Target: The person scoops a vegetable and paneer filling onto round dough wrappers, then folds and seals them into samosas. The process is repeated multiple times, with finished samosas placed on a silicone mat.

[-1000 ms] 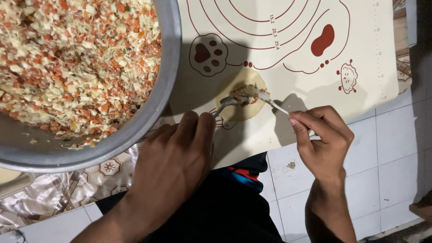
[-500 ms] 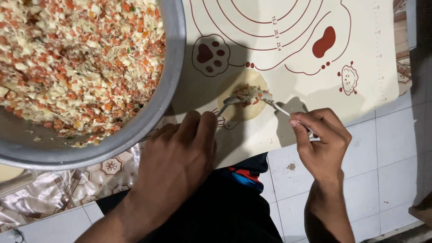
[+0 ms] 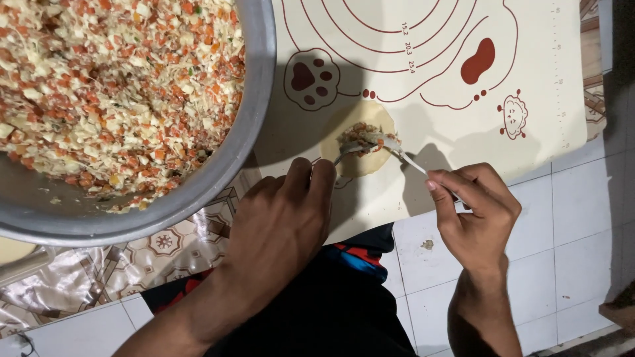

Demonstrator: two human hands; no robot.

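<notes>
A small round of pale dough lies on a cream baking mat, with chopped orange and white filling heaped on it. My left hand holds a metal spoon whose tip touches the filling from the left. My right hand grips a second metal utensil that reaches the filling from the right. Both tips meet over the dough round.
A large metal bowl full of chopped vegetable filling stands at the left, its rim close to my left hand. The mat carries red printed circles, a paw shape and small drawings. White floor tiles lie to the right, patterned cloth below the bowl.
The two utensil tips have shifted a little over the dough round, working the filling on it. The hands stay in nearly the same place.
</notes>
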